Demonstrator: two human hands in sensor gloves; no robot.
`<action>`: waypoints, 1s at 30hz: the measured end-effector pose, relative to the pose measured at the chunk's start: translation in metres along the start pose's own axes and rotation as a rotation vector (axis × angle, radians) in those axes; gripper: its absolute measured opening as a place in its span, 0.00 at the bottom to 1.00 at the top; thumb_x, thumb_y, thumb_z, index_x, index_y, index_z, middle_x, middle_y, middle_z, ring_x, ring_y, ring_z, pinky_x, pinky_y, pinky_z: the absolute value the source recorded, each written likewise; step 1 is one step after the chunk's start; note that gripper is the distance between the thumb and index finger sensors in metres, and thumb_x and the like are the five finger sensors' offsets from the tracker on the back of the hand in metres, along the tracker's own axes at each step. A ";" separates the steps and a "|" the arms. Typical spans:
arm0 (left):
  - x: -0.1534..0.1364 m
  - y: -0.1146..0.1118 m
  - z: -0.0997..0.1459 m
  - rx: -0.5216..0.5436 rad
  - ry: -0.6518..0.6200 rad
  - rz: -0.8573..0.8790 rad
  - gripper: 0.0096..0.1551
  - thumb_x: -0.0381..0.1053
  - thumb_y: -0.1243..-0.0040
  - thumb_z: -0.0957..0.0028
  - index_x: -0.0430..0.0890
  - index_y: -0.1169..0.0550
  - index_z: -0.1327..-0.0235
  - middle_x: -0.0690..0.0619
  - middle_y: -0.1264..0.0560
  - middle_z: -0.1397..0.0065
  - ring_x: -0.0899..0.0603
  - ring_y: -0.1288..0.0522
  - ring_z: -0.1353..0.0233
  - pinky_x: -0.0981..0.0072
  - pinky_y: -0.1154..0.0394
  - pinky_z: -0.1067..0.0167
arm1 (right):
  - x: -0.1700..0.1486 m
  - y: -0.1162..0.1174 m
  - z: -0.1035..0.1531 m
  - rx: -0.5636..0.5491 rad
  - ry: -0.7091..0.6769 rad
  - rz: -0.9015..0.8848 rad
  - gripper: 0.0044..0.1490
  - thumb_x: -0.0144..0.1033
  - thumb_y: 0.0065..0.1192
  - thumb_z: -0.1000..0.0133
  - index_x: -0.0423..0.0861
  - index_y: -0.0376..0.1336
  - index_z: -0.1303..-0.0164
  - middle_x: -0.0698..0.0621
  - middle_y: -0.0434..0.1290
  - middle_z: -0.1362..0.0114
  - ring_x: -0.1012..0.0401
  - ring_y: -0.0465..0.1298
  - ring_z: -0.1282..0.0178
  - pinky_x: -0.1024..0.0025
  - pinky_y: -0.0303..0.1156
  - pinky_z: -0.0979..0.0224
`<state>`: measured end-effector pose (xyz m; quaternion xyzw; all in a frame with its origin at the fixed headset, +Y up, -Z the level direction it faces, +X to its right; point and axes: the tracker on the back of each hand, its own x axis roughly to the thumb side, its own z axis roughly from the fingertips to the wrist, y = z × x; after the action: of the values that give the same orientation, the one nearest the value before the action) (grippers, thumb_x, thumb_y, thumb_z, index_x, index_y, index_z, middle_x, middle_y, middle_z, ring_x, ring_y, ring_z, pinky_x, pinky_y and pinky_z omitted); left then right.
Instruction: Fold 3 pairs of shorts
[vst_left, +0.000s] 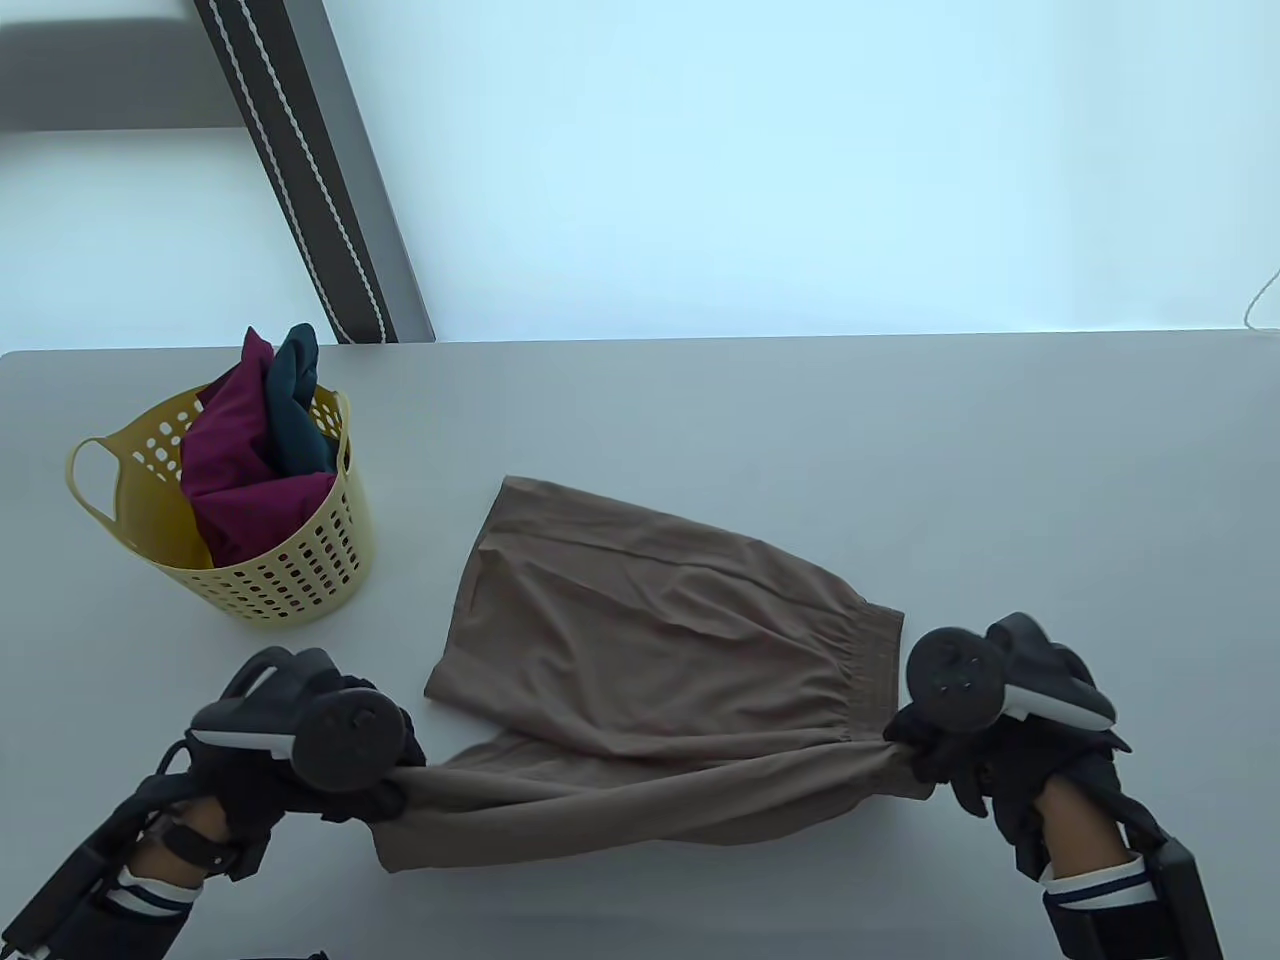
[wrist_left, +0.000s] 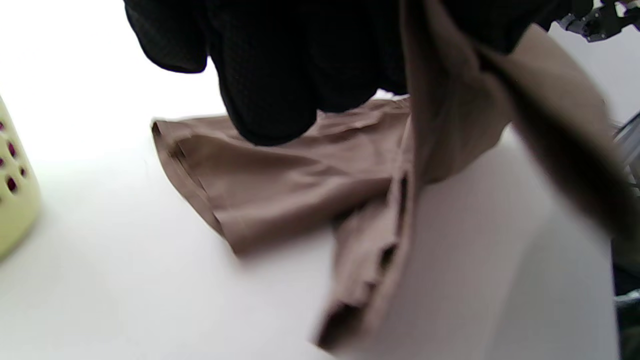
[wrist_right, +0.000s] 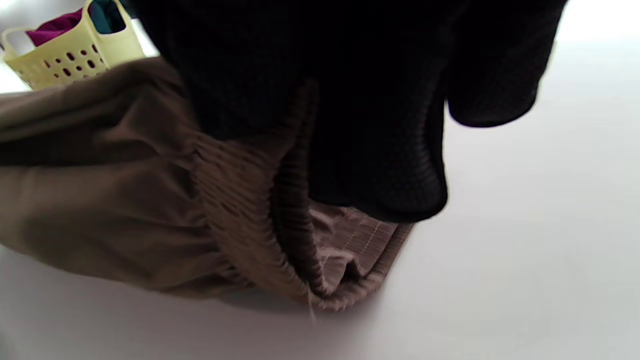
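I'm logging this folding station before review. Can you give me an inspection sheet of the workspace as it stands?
Surface: pale grey table, bare around the work.
Job's things: brown fabric shorts with a ribbed elastic waistband, far leg flat, near edge lifted and stretched between the hands. Magenta garment and dark teal garment bunched in a yellow perforated plastic basket at far left.
Clutter: nothing seen.
Grippers: left hand grips the leg end; right hand grips the waistband end.
Cables: thin pale cord at right edge, off the table.
Surroundings: dark slanted post with a white beaded strip beyond the table.
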<state>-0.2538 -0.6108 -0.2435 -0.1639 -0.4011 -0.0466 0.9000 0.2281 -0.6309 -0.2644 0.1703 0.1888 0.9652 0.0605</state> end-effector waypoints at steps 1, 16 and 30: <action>-0.006 0.007 -0.005 0.010 0.064 -0.057 0.19 0.66 0.44 0.53 0.59 0.21 0.55 0.60 0.18 0.46 0.48 0.15 0.43 0.41 0.27 0.28 | -0.003 -0.003 -0.005 -0.017 0.032 0.010 0.28 0.39 0.67 0.57 0.49 0.71 0.45 0.49 0.83 0.49 0.58 0.88 0.56 0.51 0.74 0.39; -0.071 -0.048 -0.104 0.031 0.539 -0.056 0.34 0.59 0.57 0.46 0.52 0.45 0.27 0.44 0.32 0.25 0.41 0.22 0.30 0.37 0.30 0.29 | -0.025 0.040 -0.092 -0.358 0.453 0.068 0.35 0.46 0.40 0.46 0.41 0.55 0.31 0.39 0.66 0.30 0.42 0.73 0.34 0.44 0.65 0.33; -0.004 -0.088 -0.029 0.152 0.384 -0.262 0.27 0.58 0.59 0.46 0.60 0.44 0.32 0.50 0.31 0.25 0.44 0.22 0.30 0.41 0.28 0.29 | -0.004 0.064 -0.051 -0.249 0.259 -0.021 0.45 0.54 0.42 0.47 0.28 0.63 0.38 0.32 0.80 0.50 0.42 0.85 0.59 0.46 0.78 0.55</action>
<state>-0.2549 -0.7038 -0.2416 -0.0306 -0.2428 -0.1628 0.9558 0.2104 -0.7077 -0.2853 0.0337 0.0759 0.9943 0.0665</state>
